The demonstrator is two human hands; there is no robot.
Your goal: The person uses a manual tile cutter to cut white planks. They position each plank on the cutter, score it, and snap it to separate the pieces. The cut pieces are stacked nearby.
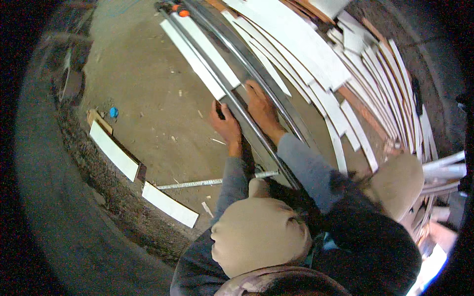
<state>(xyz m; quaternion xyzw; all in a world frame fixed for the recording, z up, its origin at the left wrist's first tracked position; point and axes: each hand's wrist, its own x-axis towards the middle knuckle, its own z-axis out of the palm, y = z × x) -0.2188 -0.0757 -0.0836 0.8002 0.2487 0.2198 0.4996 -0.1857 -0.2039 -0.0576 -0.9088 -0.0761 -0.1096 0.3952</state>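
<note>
A long white strip lies lengthwise under a chrome rail of a two-railed cutter, and it shows on both sides of that rail. My left hand is at the strip's near end, left of the rail, with thumb and forefinger curved against the edge. Across the rail, my right hand has its fingertips bent at the strip's near right corner. The second chrome rail passes just right of that hand. An orange knob sits at the cutter's far end. The undersides of my fingers are hidden.
Many white strips and boards lie piled on the right. Two short white pieces rest along the rough ledge at left. A measuring tape stretches over the dirty floor before my knees. A blue bit lies at far left.
</note>
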